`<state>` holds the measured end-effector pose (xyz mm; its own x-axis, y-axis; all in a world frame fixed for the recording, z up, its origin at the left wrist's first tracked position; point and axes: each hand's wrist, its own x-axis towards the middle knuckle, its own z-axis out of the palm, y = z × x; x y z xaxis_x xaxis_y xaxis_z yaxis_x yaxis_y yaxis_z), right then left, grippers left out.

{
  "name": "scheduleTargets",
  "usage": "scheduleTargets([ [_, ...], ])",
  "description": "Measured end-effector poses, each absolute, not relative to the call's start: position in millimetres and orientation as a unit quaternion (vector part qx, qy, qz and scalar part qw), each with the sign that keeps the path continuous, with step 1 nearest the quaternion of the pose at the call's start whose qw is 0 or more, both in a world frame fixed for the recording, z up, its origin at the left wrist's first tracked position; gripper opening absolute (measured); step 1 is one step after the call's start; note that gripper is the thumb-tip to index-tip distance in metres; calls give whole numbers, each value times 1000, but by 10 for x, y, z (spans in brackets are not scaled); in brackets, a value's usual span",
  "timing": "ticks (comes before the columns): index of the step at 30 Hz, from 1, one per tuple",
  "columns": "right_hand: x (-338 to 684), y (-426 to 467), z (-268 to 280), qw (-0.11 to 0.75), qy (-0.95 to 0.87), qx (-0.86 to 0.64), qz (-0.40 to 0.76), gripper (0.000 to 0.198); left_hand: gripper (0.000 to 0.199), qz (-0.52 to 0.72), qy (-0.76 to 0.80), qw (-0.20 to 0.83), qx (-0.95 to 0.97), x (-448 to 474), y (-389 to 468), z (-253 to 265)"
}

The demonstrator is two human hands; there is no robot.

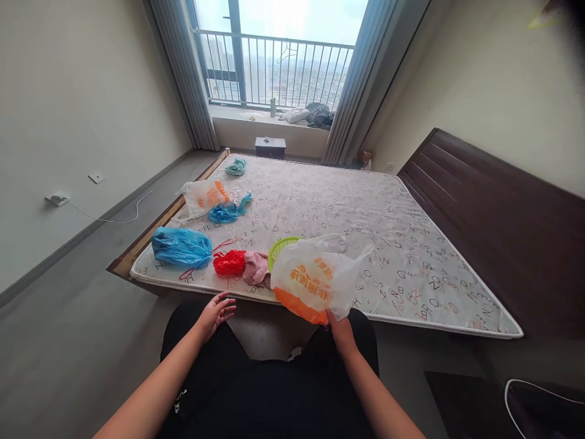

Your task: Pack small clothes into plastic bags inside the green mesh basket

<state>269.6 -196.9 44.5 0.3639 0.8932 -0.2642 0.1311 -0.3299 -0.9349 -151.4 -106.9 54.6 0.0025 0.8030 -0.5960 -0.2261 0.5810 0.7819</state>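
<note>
A white plastic bag (pixel 315 274) with orange print and an orange bottom is pinched at its lower edge by my right hand (pixel 339 332). It lies partly over the mattress edge and covers much of a green basket (pixel 280 249). My left hand (pixel 216 312) hovers above my lap with fingers apart, holding nothing. Just beyond it on the mattress (pixel 388 213) are a red plastic bag (pixel 229 263) and a pink cloth (pixel 256 269), side by side. To their left rests a puffed blue plastic bag (pixel 180 247).
Farther along the bed lie another white bag (pixel 203 196), a crumpled blue bag (pixel 223 212) and a teal bundle (pixel 236 167). A dark headboard (pixel 479 201) rises on the right. A small bedside table (pixel 270 146) stands near the window. A white cable (pixel 114 220) hangs at left.
</note>
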Motion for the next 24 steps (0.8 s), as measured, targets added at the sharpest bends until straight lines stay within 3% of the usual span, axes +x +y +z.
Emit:
scheduleTargets([
  [8,2589,-1895,426,419,-371,-705,436,44,60,302,602,661,331,-1361,-1097,477],
  [17,2584,-1912,493,366,-405,-730,411,40,49,252,602,634,415,-1304,-1124,381],
  [21,2609,-1919,415,363,-423,-729,396,41,49,293,576,589,484,-1277,-1120,354],
  [24,2667,-1891,347,362,-443,-732,369,39,60,312,561,560,524,-1195,-1064,335],
])
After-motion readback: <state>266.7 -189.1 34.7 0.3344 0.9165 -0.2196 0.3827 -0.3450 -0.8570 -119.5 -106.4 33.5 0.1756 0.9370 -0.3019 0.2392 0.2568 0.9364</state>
